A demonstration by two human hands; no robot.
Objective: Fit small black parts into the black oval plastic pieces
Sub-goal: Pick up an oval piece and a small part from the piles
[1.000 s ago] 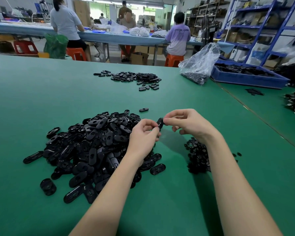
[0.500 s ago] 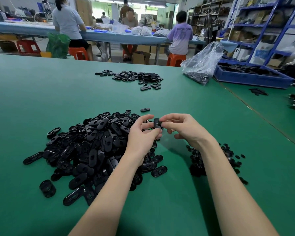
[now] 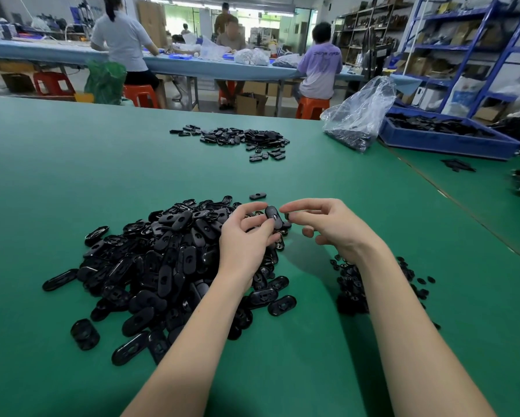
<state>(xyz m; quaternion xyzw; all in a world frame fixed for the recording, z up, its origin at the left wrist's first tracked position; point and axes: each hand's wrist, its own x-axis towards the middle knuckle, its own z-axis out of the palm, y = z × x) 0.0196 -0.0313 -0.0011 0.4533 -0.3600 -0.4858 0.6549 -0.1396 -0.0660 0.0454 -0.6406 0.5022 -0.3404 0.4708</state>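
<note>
A big heap of black oval plastic pieces (image 3: pixel 162 266) lies on the green table (image 3: pixel 102 164) left of centre. My left hand (image 3: pixel 246 236) hovers over the heap's right edge and pinches one oval piece (image 3: pixel 273 216) between thumb and fingers. My right hand (image 3: pixel 327 224) is just to its right, a small gap away, and pinches a small black part (image 3: pixel 288 217) between thumb and index finger. A smaller pile of small black parts (image 3: pixel 355 281) lies under my right forearm and is partly hidden by it.
A second spread of oval pieces (image 3: pixel 243 138) lies farther back. One oval piece (image 3: pixel 257 195) lies alone beyond my hands. A clear plastic bag (image 3: pixel 361 115) and a blue tray (image 3: pixel 445 139) of black parts stand at the back right. People sit at a far table.
My hands have drawn slightly apart: the right hand's fingers left the oval piece, which stays in my left hand and now shows its broad face.
</note>
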